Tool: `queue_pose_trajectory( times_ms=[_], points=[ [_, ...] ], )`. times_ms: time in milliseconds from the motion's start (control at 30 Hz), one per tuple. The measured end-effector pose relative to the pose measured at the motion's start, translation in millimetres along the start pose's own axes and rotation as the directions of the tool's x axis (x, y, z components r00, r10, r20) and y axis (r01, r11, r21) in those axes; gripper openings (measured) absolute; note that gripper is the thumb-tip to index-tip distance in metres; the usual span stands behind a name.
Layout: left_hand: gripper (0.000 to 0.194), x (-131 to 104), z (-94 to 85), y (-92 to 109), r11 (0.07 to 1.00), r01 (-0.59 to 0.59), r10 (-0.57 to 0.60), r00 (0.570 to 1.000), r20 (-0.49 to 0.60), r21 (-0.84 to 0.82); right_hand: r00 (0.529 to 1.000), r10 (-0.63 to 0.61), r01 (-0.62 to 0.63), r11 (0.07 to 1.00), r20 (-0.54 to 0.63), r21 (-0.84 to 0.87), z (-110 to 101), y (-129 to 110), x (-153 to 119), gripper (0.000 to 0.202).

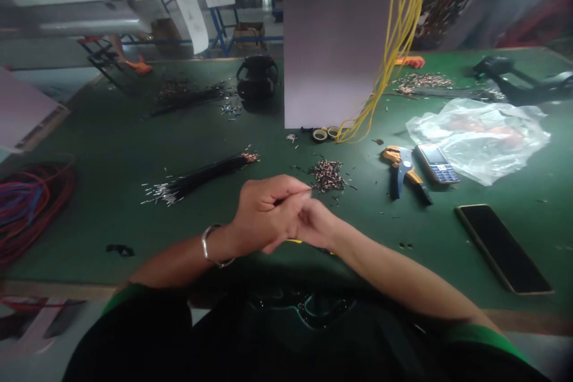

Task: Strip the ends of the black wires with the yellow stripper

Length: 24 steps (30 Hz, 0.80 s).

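At the centre of the frame, the fingers of the left hand (pixel 268 212) and right hand (pixel 317 224) are curled narrowly together, overlapping; I cannot tell what they hold. Beneath them a yellow-marked object (pixel 294 241) is mostly covered. Just beyond lies a loose heap of short, copper-tipped dark pieces (pixel 329 175). Left of it, a slim bundle of black wires (pixel 210 173) splays into silvery ends. To the right, an orange-and-dark hand tool (pixel 405 173) lies beside a keypad phone (pixel 436 163), near crinkled clear plastic (pixel 483 134). Green tabletop (pixel 430 227) spreads between heap and smartphone (pixel 505 249); its near edge, lower frame, is partly hidden by a dark shirt (pixel 380 340).
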<state>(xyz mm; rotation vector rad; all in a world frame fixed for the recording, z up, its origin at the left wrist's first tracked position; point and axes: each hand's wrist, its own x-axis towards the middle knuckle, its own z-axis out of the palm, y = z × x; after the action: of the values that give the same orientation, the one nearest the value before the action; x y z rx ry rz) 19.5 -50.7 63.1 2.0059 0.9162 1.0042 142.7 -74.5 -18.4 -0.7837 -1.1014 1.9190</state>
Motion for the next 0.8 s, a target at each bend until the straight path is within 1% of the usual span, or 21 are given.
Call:
queue_pose_trajectory(
  times_ms=[33,67,100,133,167,200,233,267,333,400,433,467,500,567,600,667,733,800],
  points=[
    [0.014,-1.9,-4.3,-7.1,0.999,0.010,-0.009,1.000,-0.014,0.039,0.991,0.085,-0.090,0.995,0.105,0.049,-9.7,-2.0,-8.1,0.061],
    [0.014,-4.0,-8.2,-15.0,0.997,0.032,-0.029,0.999,-0.028,0.075,0.991,0.112,-0.116,0.992,0.076,0.045,-18.7,-2.8,-16.1,0.052],
    [0.013,-6.5,-11.4,-22.8,0.993,0.053,-0.050,0.998,-0.033,0.103,0.994,0.100,-0.101,0.995,-0.038,-0.027,-26.2,-2.2,-23.7,0.040],
    [0.013,-9.3,-13.8,-30.1,0.989,0.071,-0.067,0.997,-0.037,0.126,0.987,0.067,-0.092,0.982,-0.149,-0.166,-31.6,-0.2,-30.8,0.031],
    [0.013,-12.1,-15.5,-36.3,0.986,0.095,-0.091,0.995,-0.037,0.138,0.974,0.011,-0.090,0.935,-0.226,-0.343,-34.7,2.8,-37.2,0.025],
    [0.013,-14.8,-16.4,-41.3,0.982,0.125,-0.122,0.992,-0.033,0.138,0.956,-0.077,-0.080,0.858,-0.281,-0.507,-35.7,6.4,-43.0,0.020],
    [0.012,-17.2,-16.7,-44.9,0.979,0.159,-0.157,0.987,-0.030,0.129,0.943,-0.163,-0.059,0.778,-0.291,-0.626,-35.0,10.2,-48.1,0.019],
    [0.012,-19.2,-16.5,-47.4,0.974,0.194,-0.192,0.981,-0.030,0.115,0.945,-0.217,-0.030,0.689,-0.246,-0.724,-33.1,13.9,-52.5,0.024],
    [0.011,-21.9,-15.4,-49.9,0.965,0.250,-0.248,0.968,-0.037,0.082,0.941,-0.314,0.033,0.448,-0.123,-0.894,-28.6,20.4,-59.1,0.037],
    [0.011,-23.5,-14.0,-50.8,0.957,0.284,-0.281,0.958,-0.051,0.066,0.939,-0.340,0.031,0.224,-0.048,-0.974,-25.9,25.9,-63.1,0.051],
    [0.011,-24.1,-13.4,-51.4,0.954,0.292,-0.289,0.956,-0.057,0.064,0.941,-0.337,0.014,0.138,-0.033,-0.990,-25.9,28.5,-64.2,0.056],
    [0.012,-24.8,-12.9,-52.2,0.953,0.295,-0.291,0.955,-0.062,0.067,0.944,-0.328,-0.008,0.074,-0.032,-0.997,-26.6,31.0,-64.9,0.059],
    [0.012,-25.6,-12.4,-53.4,0.955,0.287,-0.282,0.957,-0.071,0.078,0.947,-0.320,-0.027,0.032,-0.036,-0.999,-27.9,33.5,-65.4,0.059],
    [0.012,-27.6,-11.6,-56.6,0.966,0.225,-0.214,0.972,-0.098,0.129,0.948,-0.314,-0.044,-0.004,-0.041,-0.999,-31.5,38.2,-65.7,0.054],
    [0.013,-28.7,-11.3,-58.4,0.970,0.177,-0.159,0.980,-0.115,0.166,0.946,-0.321,-0.044,-0.002,-0.041,-0.999,-33.5,40.2,-65.6,0.049],
    [0.013,-30.8,-10.9,-61.9,0.964,0.083,-0.049,0.989,-0.136,0.251,0.936,-0.349,-0.038,0.031,-0.046,-0.999,-37.2,43.0,-65.1,0.041],
    [0.013,-32.4,-11.1,-64.4,0.949,0.026,0.020,0.990,-0.142,0.313,0.919,-0.388,-0.026,0.106,-0.065,-0.994,-40.6,43.5,-64.9,0.037],
    [0.013,-33.1,-11.9,-66.2,0.941,0.018,0.032,0.989,-0.144,0.337,0.900,-0.420,-0.017,0.240,-0.120,-0.971,-44.3,40.8,-65.8,0.035]
  ],
)
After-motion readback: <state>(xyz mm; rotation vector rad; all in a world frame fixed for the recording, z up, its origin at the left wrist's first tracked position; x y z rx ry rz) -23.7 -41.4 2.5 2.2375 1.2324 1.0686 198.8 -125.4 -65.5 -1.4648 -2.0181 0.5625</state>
